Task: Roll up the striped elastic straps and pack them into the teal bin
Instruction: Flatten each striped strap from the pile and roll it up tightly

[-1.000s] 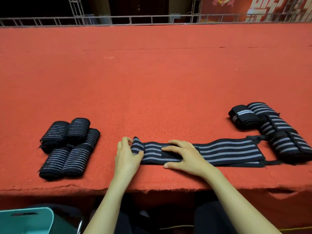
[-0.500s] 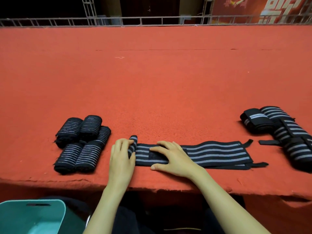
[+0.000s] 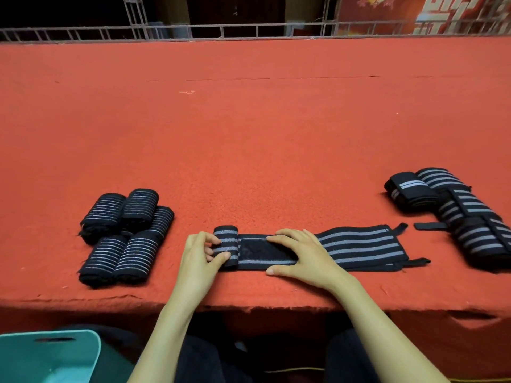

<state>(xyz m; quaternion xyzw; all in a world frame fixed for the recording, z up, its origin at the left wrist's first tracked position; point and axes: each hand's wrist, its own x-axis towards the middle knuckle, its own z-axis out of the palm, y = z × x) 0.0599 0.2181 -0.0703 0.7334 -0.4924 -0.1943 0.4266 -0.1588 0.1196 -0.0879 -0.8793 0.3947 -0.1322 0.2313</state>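
Strap rolling under way: first turn formed at the left end.

The left hand (image 3: 197, 261) pinches the small roll (image 3: 226, 244) at the left end of the flat striped strap (image 3: 359, 244), with fingers (image 3: 210, 240) and thumb curled round it. The right hand (image 3: 307, 257) lies flat on the strap just beside the roll, fingers straight, pressing it to the red bench (image 3: 249, 134) and gripping nothing. Half a second ago this end was only turned up; it is now a closed turn, so rolling has begun, but most of the strap is still laid out. Five finished rolls (image 3: 124, 236) sit to the left and a heap of unrolled straps (image 3: 470, 217) to the right. The teal bin (image 3: 55, 355) stands below the bench edge, and no straps are visible in the part in view. In my judgement, packing is still some way off.
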